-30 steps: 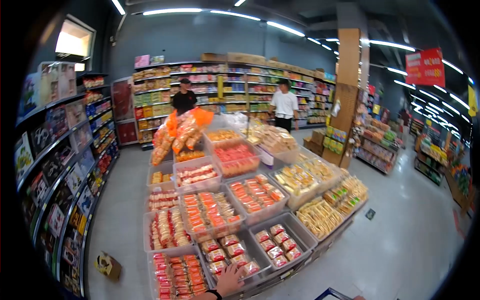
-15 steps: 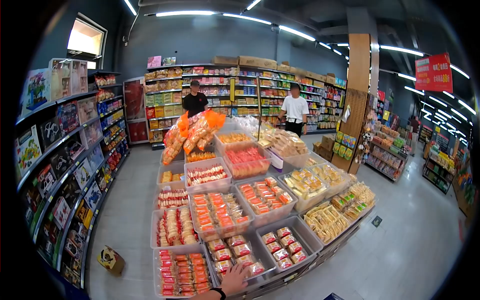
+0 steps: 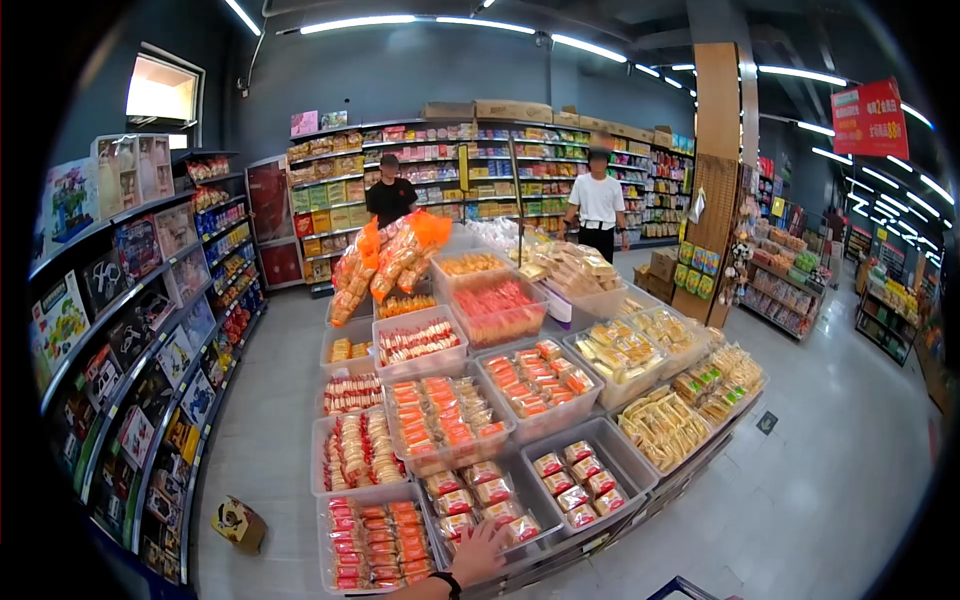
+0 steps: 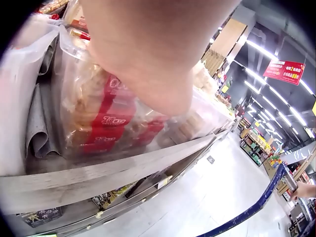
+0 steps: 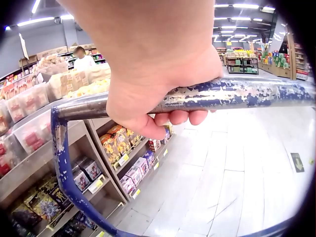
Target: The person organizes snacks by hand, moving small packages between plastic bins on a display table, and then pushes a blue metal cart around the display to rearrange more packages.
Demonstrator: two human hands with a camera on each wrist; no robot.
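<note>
My left hand point(image 3: 480, 555) reaches with spread fingers over the near edge of a clear plastic bin, touching the wrapped cakes point(image 3: 456, 502) in it. These are small packets with red and white labels, laid in rows. In the left wrist view, the heel of the hand point(image 4: 143, 64) covers part of the stacked packets point(image 4: 106, 123), and the fingertips are hidden. With fingers curled round it, my right hand point(image 5: 163, 74) grips the blue, paint-chipped handle of a shopping cart point(image 5: 247, 92). Only a bit of the cart handle point(image 3: 682, 588) shows in the head view.
Next to that bin stand another bin of similar cakes point(image 3: 577, 485) and a bin of red and orange packets point(image 3: 378, 540). Shelves of boxed toys point(image 3: 130, 350) line the left. A small carton point(image 3: 240, 525) sits on the floor. Two people point(image 3: 598, 200) stand behind the display.
The head view has swung slightly, so the display sits farther right than a second ago. My left hand stays at the same bin of cakes. The person in white has turned more forward.
</note>
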